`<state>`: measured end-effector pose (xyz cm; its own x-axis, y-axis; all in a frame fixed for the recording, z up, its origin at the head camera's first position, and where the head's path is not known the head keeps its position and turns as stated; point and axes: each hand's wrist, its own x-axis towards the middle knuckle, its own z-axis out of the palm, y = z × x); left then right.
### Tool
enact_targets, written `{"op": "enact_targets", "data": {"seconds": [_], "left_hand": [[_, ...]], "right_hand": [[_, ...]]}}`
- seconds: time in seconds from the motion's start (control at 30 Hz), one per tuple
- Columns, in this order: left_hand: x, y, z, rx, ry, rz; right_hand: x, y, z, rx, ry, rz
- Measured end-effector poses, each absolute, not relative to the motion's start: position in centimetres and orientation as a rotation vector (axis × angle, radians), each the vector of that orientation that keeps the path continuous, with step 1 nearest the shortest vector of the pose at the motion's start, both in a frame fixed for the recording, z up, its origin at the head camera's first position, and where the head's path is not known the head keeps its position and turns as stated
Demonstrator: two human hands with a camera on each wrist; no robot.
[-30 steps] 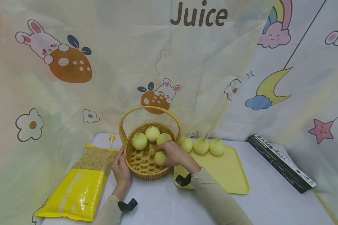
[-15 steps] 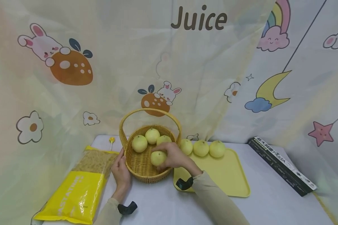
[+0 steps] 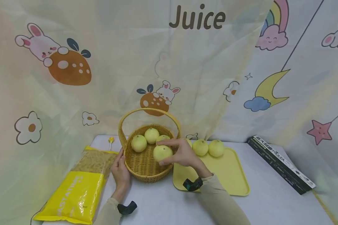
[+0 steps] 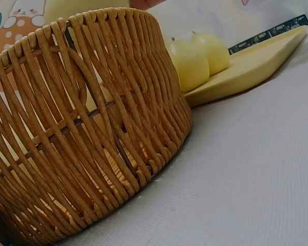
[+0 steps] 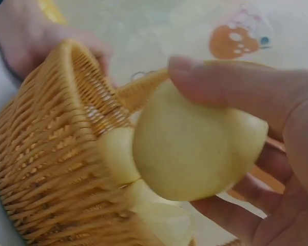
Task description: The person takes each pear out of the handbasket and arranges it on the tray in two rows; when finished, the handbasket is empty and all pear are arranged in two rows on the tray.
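Note:
My right hand (image 3: 184,153) pinches a round, pale yellow-green pear (image 3: 162,153) between thumb and fingers, over the right part of the wicker basket (image 3: 142,177). In the right wrist view this pear (image 5: 195,143) is above the rim. Three similar pears, such as the front left one (image 3: 139,143), lie at the back of the basket; the hand partly covers the right one. Against the basket's outer left side rests my left hand (image 3: 120,172), fingers stretched along the weave near the handle's base. The left wrist view has the basket wall (image 4: 92,118) close up.
Right of the basket, a yellow tray (image 3: 228,175) bears three pears (image 3: 216,148) along its back edge. A yellow pasta bag (image 3: 76,190) lies left, with a small yellow lollipop (image 3: 111,140) behind it. A long black box (image 3: 280,164) lies far right. A printed cloth (image 3: 115,62) hangs behind.
The right hand has raised the pear from low inside the basket, and its wrist has shifted right. The left hand stays at the basket's side.

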<state>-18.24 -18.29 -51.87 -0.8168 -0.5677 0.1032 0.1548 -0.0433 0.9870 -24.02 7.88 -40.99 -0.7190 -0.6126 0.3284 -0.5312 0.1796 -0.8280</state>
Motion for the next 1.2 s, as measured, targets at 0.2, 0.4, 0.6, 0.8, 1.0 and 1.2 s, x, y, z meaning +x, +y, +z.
{"op": "enact_targets", "data": {"seconds": [0.2,0.4,0.6,0.8,1.0,1.2], "left_hand": [[-18.1,-18.3,-51.8,0.442,-1.713,-1.914],[-18.1,-18.3,-52.0,0.445,-1.715,-1.920],[-18.3,-18.3,-52.0,0.434,-1.736,-1.918],[-18.5,-18.2,-52.0,0.414,-1.728,-1.926],[-18.4,-18.0,-51.8,0.423,-1.703,-1.917],[-18.4,-18.1,-51.7,0.417,-1.673,-1.925]], "right_hand": [[-23.7,9.7,-40.5,-1.133,2.239,-1.693],[-23.4,12.0,-39.8,-1.078,2.136,-1.805],[-23.6,15.1,-39.1,-1.077,2.108,-1.866],[-24.1,18.6,-38.3,-1.079,2.223,-1.902],[-24.7,22.0,-37.9,-1.053,2.318,-1.917],[-25.3,25.0,-38.1,-0.944,2.376,-1.964]]}}
